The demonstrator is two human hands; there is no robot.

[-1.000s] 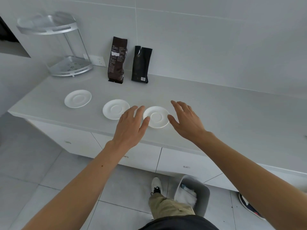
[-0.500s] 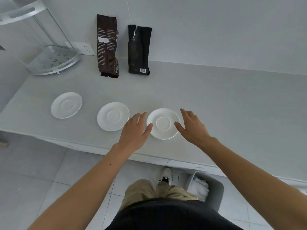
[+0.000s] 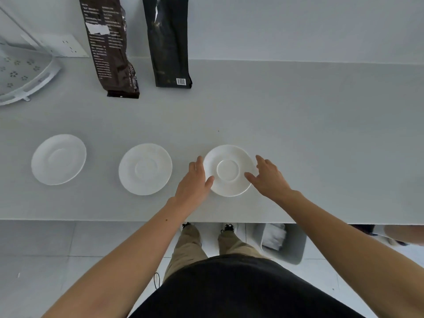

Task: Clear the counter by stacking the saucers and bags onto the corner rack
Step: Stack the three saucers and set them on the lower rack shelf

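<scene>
Head-camera view straight down onto a pale grey surface (image 3: 298,134). Three white saucers in a row along its near half: far-left saucer (image 3: 58,159), middle saucer (image 3: 145,169), and right saucer (image 3: 229,170), chosen here as the landmark. Left hand (image 3: 193,182) pressed against the landmark's left rim, thumb tip touching the near-left edge; right hand (image 3: 269,177) against its right rim, thumb reaching onto the dish and fingers curved around the far-right edge. Both grips open and bracketing the saucer from either side, not yet closed on it; saucer apparently flat on the surface, no lift visible. Round dish, so no long axis to line up; equally near both hands, directly between them. Beyond the landmark and to its left, two bags upright against the wall: brown bag (image 3: 110,47) and black bag (image 3: 168,42) just beside each other. Corner rack (image 3: 29,81) far off to the landmark's upper left, past all other saucers, only its perforated lower shelf in view. Likely next: pinching both rims, lifting, then carrying leftward toward the rack, the left arm on the nearer side.
</scene>
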